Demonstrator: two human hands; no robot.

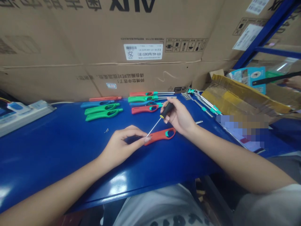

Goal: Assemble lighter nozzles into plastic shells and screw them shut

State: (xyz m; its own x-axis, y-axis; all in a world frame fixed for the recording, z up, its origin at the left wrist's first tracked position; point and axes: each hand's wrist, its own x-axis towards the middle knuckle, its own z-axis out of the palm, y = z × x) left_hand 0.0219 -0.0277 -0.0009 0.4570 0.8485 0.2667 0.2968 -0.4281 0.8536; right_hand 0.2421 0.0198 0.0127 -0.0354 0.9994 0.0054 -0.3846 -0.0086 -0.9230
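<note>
In my right hand [177, 114] is a screwdriver [167, 110] with a black and yellow handle, its thin shaft slanting down to the left. The screwdriver's tip meets the handle end of a red long-necked lighter [157, 136], which lies on the blue table with a teal trigger in its loop. My left hand [127, 138] is closed, thumb and forefinger pinching that same end of the lighter beside the tip. Whether a screw sits under the tip is hidden by the fingers. Some small screws [106, 130] lie left of my left hand.
Green lighter handles [103, 114] and several lighters with metal tubes [145, 109] lie along the back. Metal tubes with teal parts [207, 102] are at the right, by a taped carton [235, 91]. A power strip [25, 114] lies left. A large cardboard box [94, 40] stands behind.
</note>
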